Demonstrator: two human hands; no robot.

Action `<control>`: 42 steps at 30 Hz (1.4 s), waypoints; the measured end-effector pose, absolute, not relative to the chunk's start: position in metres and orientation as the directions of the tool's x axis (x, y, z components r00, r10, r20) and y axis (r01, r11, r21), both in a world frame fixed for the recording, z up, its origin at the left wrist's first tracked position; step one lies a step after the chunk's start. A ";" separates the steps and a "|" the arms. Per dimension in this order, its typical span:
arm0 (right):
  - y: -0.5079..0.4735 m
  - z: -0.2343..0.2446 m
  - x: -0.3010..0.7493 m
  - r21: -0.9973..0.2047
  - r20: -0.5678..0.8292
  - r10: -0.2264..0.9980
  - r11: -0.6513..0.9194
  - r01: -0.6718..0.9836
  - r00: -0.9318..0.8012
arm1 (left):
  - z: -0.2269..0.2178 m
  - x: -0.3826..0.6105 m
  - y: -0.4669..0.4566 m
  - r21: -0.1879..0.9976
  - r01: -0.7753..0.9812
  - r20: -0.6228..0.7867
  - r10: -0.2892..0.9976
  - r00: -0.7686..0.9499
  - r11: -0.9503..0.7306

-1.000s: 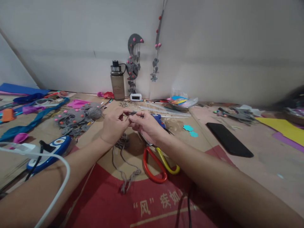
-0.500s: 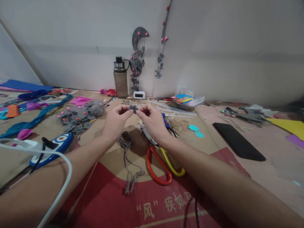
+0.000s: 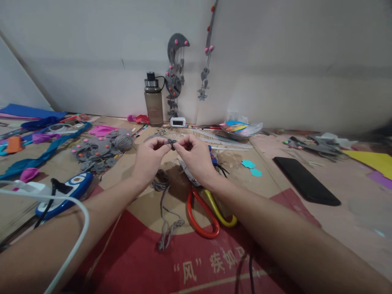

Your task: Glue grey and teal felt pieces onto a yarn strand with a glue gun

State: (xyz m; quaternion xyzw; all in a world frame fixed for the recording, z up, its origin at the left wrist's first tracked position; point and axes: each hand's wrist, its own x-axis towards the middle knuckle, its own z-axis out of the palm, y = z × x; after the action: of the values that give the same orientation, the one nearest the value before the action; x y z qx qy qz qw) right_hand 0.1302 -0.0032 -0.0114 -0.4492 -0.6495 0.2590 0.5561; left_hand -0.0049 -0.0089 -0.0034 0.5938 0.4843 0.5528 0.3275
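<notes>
Your left hand (image 3: 149,157) and right hand (image 3: 197,158) meet beyond the scissors (image 3: 194,182), on the side toward the wall, with a small dark grey piece (image 3: 172,142) between them. The fingers of your left hand are closed in a pinch, thumb and forefinger clamped on one side of that piece. The fingers of your right hand pinch it from the other side, so your two sets of fingertips nearly touch. The piece is mostly covered by your grip, and you cannot tell its full shape from here.

The scissors, with one red and one yellow handle, lie below your right hand, which hides part of their blades. Just left of the scissors you have a small bundle of grey yarn (image 3: 161,181), its loose strands trailing toward you over the red-printed cardboard (image 3: 137,249). Farther left of the scissors, past your left hand, there is a heap of grey felt pieces (image 3: 94,151) dotted with pink and orange balls, with a ball of grey yarn (image 3: 123,143) against it.

To the right of the scissors you have two turquoise cutouts (image 3: 248,164), and farther right a black phone (image 3: 306,181). Well beyond the scissors, near the wall, a drinking bottle (image 3: 154,107) stands upright.
</notes>
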 end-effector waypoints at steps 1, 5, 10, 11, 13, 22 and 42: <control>-0.003 -0.011 0.130 -0.836 0.489 0.872 0.460 0.300 0.028 | -0.004 -0.005 -0.009 0.925 0.209 0.340 0.937 -0.076 -0.319; -0.001 -0.013 0.130 -0.846 0.479 0.877 0.451 0.285 0.036 | -0.005 -0.005 -0.009 0.928 0.180 0.340 0.939 -0.057 -0.325; 0.008 -0.019 0.135 -0.891 0.389 0.920 0.388 0.234 -0.044 | -0.007 -0.004 -0.005 0.964 0.146 0.219 0.975 0.036 -0.222; 0.010 -0.020 0.137 -0.898 0.379 0.925 0.378 0.228 -0.042 | -0.006 -0.004 -0.005 0.971 0.138 0.187 0.980 0.074 -0.196; 0.013 -0.021 0.140 -0.906 0.361 0.932 0.359 0.222 -0.037 | -0.002 -0.005 -0.004 0.983 0.114 0.128 0.981 0.148 -0.146; 0.012 -0.018 0.146 -0.821 0.407 0.891 0.453 0.349 -0.199 | 0.011 -0.017 -0.001 0.947 0.285 0.083 0.970 0.228 -0.148; -0.003 -0.024 0.134 -0.860 0.374 0.910 0.412 0.302 -0.177 | -0.007 -0.018 0.010 0.994 0.032 0.103 0.995 -0.014 -0.103</control>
State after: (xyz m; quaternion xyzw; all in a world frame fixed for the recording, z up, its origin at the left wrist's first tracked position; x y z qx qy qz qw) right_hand 0.1339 -0.0025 -0.0245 -0.4357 -0.6958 0.3228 0.4709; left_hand -0.0182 0.0099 -0.0070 0.5290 0.4851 0.5210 0.4618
